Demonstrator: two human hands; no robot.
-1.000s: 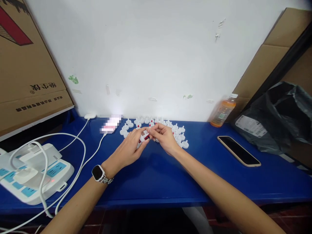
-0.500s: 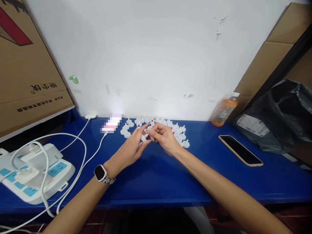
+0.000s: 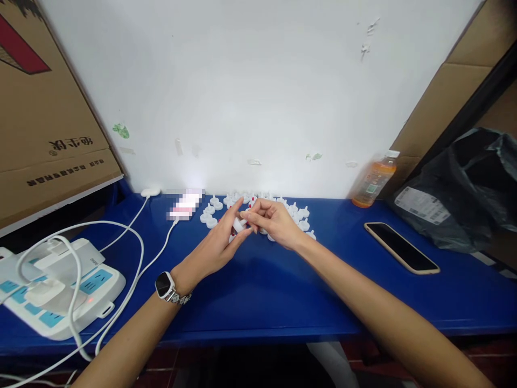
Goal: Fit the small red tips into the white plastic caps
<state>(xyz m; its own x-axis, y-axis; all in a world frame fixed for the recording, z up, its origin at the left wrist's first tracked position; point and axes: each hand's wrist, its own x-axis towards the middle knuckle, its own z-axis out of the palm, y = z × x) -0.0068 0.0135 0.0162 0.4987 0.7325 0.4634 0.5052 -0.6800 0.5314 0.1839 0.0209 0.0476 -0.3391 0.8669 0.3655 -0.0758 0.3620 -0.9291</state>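
Both of my hands meet over the blue table (image 3: 258, 302) near the wall. My left hand (image 3: 216, 245), with a smartwatch (image 3: 164, 284) on its wrist, pinches a small white plastic part (image 3: 239, 224) between thumb and fingers. My right hand (image 3: 274, 222) grips the same white part from the other side with its fingertips. Behind and around the hands lie several small white round caps with red centres (image 3: 299, 215), spread along the wall.
A white power strip with blue sockets (image 3: 60, 291) and white cables (image 3: 133, 253) lie at the left. A phone (image 3: 401, 247) lies face up at the right, an orange drink bottle (image 3: 374, 180) stands by the wall, a black bag (image 3: 464, 188) beyond. Cardboard boxes (image 3: 44, 108) flank both sides.
Both hands have lifted slightly and shifted a little toward the wall, still working the small white part between the fingertips. Nothing else on the table has moved.
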